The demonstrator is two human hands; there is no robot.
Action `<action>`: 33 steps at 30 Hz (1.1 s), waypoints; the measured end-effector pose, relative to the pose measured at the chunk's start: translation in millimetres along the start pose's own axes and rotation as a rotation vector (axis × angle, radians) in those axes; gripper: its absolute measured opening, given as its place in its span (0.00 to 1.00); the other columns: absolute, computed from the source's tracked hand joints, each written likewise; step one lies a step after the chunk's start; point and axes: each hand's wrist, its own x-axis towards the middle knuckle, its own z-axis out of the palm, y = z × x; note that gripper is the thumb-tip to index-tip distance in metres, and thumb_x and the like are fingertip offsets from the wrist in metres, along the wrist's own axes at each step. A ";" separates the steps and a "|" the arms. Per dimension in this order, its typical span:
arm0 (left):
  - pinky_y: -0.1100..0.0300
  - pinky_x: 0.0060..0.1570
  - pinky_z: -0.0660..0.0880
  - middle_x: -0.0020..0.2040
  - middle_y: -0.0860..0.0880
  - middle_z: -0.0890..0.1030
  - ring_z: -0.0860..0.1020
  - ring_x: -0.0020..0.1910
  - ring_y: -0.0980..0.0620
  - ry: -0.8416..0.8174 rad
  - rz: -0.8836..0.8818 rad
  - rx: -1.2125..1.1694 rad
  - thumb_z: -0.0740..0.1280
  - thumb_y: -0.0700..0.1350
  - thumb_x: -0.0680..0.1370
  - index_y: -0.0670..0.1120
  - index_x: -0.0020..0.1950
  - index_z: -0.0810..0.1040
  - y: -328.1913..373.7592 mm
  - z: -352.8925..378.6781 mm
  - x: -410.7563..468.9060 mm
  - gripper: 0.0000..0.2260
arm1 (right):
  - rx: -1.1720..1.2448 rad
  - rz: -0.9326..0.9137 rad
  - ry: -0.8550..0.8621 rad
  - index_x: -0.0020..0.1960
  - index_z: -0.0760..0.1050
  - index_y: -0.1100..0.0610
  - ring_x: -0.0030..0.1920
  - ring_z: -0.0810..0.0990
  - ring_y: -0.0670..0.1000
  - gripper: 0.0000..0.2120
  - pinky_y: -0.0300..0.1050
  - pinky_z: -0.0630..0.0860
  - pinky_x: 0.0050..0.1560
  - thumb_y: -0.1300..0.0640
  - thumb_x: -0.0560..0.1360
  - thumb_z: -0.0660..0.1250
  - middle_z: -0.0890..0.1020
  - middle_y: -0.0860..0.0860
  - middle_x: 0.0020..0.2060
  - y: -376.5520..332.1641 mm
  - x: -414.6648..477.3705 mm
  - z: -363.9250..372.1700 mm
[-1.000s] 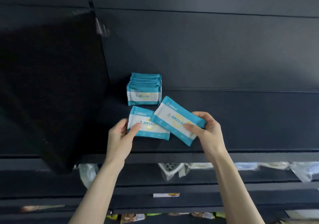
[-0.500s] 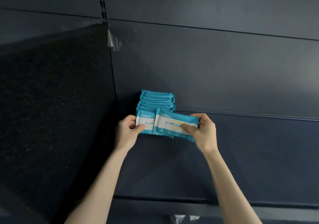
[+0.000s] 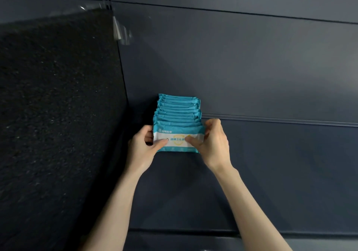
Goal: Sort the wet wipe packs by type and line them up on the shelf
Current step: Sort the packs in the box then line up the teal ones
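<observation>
A row of several teal and white wet wipe packs (image 3: 178,111) stands upright, one behind another, on the dark shelf (image 3: 271,173), running back to the rear wall. The front pack (image 3: 177,134) faces me with its white label and yellow emblem. My left hand (image 3: 143,148) grips its left end, thumb across the label. My right hand (image 3: 211,142) grips its right end, thumb on the label and fingers curled over the top right corner. The pack sits flush against the row behind it.
A black speckled panel (image 3: 58,115) closes off the shelf on the left, right beside the row. The dark rear wall (image 3: 232,66) rises behind. The shelf's front edge (image 3: 251,233) runs below my forearms. Bare shelf stretches to the right of the packs.
Two loose packs, one in each hand, were carried from the shelf front to the row. They now stand squared at the row's front. The camera has moved closer.
</observation>
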 end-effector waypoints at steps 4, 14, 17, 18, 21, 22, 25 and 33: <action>0.70 0.39 0.75 0.41 0.56 0.82 0.79 0.40 0.63 0.024 0.008 0.009 0.74 0.37 0.70 0.51 0.45 0.76 -3.5 2.4 -2.0 0.12 | 0.060 -0.025 -0.045 0.68 0.62 0.54 0.58 0.72 0.50 0.37 0.53 0.74 0.56 0.50 0.66 0.77 0.69 0.48 0.57 6.1 -6.1 3.1; 0.55 0.55 0.75 0.57 0.52 0.80 0.77 0.56 0.53 0.015 0.015 0.147 0.75 0.43 0.70 0.48 0.65 0.72 -14.3 6.8 -2.7 0.25 | -0.128 -0.087 -0.139 0.77 0.48 0.49 0.68 0.66 0.51 0.43 0.49 0.69 0.61 0.45 0.72 0.70 0.66 0.45 0.72 7.3 -10.8 3.7; 0.52 0.55 0.76 0.57 0.50 0.81 0.78 0.55 0.50 0.016 0.029 0.206 0.74 0.44 0.71 0.46 0.66 0.73 -13.7 8.0 0.0 0.24 | -0.192 -0.096 -0.152 0.77 0.46 0.50 0.66 0.67 0.51 0.43 0.48 0.69 0.58 0.43 0.73 0.68 0.68 0.45 0.70 5.2 -7.9 4.8; 0.51 0.55 0.76 0.57 0.50 0.81 0.78 0.55 0.50 0.023 0.032 0.220 0.74 0.44 0.71 0.46 0.66 0.73 -13.5 8.6 1.1 0.24 | -0.201 -0.090 -0.154 0.77 0.46 0.50 0.65 0.68 0.51 0.43 0.48 0.70 0.58 0.42 0.73 0.68 0.70 0.46 0.68 4.9 -6.6 5.3; 0.51 0.52 0.76 0.56 0.50 0.81 0.79 0.54 0.49 0.048 0.027 0.254 0.74 0.45 0.71 0.46 0.64 0.74 -11.7 11.0 2.3 0.23 | -0.225 -0.047 -0.156 0.77 0.46 0.49 0.61 0.71 0.52 0.42 0.49 0.71 0.55 0.42 0.73 0.67 0.76 0.50 0.60 5.2 -2.8 6.7; 0.51 0.52 0.76 0.55 0.49 0.82 0.79 0.53 0.48 0.057 0.023 0.262 0.74 0.45 0.71 0.46 0.64 0.74 -10.9 11.7 2.4 0.23 | -0.238 -0.037 -0.156 0.77 0.46 0.49 0.59 0.72 0.52 0.42 0.49 0.72 0.55 0.42 0.73 0.67 0.77 0.51 0.58 5.1 -2.0 6.9; 0.52 0.50 0.76 0.54 0.49 0.82 0.79 0.53 0.47 0.077 0.011 0.286 0.75 0.45 0.70 0.46 0.63 0.74 -6.9 11.9 2.1 0.23 | -0.266 -0.019 -0.169 0.77 0.46 0.49 0.58 0.73 0.54 0.42 0.50 0.72 0.55 0.41 0.73 0.67 0.77 0.53 0.55 3.2 -0.8 6.2; 0.50 0.64 0.68 0.69 0.44 0.71 0.69 0.67 0.45 0.066 0.063 0.440 0.74 0.47 0.72 0.43 0.73 0.63 4.5 4.5 -6.0 0.34 | -0.305 -0.045 -0.170 0.77 0.47 0.52 0.63 0.71 0.56 0.41 0.51 0.70 0.59 0.43 0.74 0.67 0.73 0.50 0.65 -9.6 -12.4 -5.6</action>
